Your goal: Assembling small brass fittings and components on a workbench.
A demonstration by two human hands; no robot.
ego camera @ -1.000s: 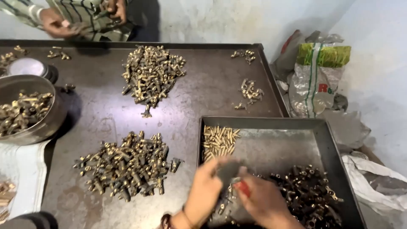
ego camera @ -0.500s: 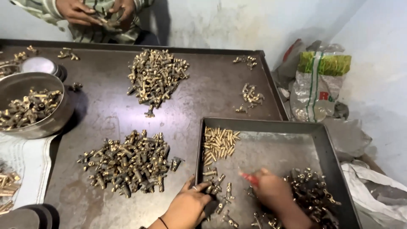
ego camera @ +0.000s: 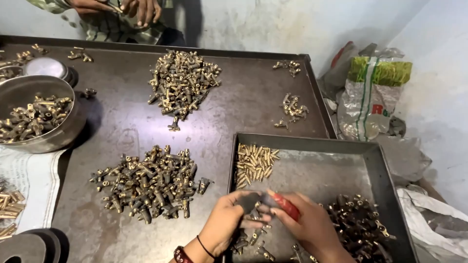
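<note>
The left hand (ego camera: 225,225) pinches a small dark metal fitting (ego camera: 257,201) between thumb and fingers, and the right hand (ego camera: 308,225) closes on a red-handled tool (ego camera: 285,205) whose long axis runs up-left toward that fitting; which way the fitting itself points cannot be told. Both meet over the near-left part of the shallow grey metal tray (ego camera: 312,142) at the bench's near right corner. Loose fittings lie under the hands, a dark heap (ego camera: 358,226) to their right, a cluster of brass pins (ego camera: 254,163) in the tray's far left corner. Another pile of dark fittings (ego camera: 148,185) lies on the brown bench (ego camera: 117,131) just left of the tray
</note>
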